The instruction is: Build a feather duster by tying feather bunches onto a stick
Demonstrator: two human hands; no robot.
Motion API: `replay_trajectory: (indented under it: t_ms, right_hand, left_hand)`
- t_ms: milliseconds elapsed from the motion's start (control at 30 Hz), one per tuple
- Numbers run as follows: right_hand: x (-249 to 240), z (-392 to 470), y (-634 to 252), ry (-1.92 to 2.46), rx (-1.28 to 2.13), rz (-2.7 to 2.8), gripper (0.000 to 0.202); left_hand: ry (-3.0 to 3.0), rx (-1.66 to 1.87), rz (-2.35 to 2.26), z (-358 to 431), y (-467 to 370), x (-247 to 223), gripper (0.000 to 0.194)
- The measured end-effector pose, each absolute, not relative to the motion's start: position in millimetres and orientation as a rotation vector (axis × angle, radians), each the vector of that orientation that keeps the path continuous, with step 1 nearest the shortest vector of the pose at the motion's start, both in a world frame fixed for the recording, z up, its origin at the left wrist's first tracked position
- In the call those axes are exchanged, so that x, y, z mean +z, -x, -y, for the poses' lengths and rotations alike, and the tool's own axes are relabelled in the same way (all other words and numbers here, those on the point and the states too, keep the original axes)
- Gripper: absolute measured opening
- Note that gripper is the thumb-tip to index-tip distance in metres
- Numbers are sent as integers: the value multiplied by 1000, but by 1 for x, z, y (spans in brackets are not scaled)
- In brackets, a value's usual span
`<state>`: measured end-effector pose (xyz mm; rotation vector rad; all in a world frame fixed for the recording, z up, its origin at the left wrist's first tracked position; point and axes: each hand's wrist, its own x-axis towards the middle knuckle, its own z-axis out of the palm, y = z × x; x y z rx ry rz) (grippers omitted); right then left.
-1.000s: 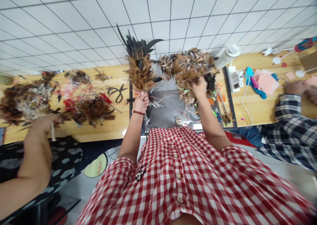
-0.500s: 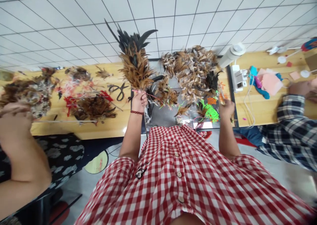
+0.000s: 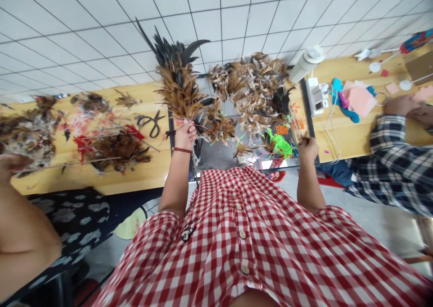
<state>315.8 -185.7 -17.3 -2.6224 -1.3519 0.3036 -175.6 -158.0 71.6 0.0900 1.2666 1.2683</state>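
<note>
My left hand point(image 3: 185, 135) is wrapped round the lower end of a tall feather bundle point(image 3: 179, 88), brown below and black at the tip. A thin pink-red string point(image 3: 202, 127) runs from that hand toward the right. At the right edge of the dark tray, my right hand point(image 3: 307, 149) is closed; a small brown tuft shows at its fingers, too small to make out well. Between the hands lie a large heap of brown feathers point(image 3: 253, 86), a smaller feather pile point(image 3: 219, 122) and bright green strings point(image 3: 280, 144).
Black scissors point(image 3: 152, 123) and a brown feather pile point(image 3: 118, 149) lie on the wooden table to the left, near a person's arm. A white bottle point(image 3: 307, 63), a power strip point(image 3: 317, 97) and a person in a plaid sleeve point(image 3: 387, 133) are at the right.
The view has shifted, moving most things slightly left. My left hand still grips the feather bundle. My right hand stays by the tray's right edge, with a brown tuft now showing at its fingers.
</note>
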Motion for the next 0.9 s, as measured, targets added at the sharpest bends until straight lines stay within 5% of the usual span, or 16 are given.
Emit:
replay_trajectory:
  t_ms: [300, 500, 733, 900]
  right_hand:
    - [-20, 161, -229, 2611, 1013, 2073, 43]
    - [-15, 137, -218, 1715, 1425, 1636, 49]
    - [-31, 74, -259, 2476, 610, 1631, 39]
    - [-36, 59, -285, 2501, 668, 1846, 29]
  left_hand:
    - [-81, 1303, -1275, 162, 181, 73, 30]
    - [-57, 1312, -1297, 166, 187, 76, 31]
    - [-53, 1295, -1298, 166, 192, 76, 38]
    - [-34, 1313, -1301, 168, 197, 77, 38]
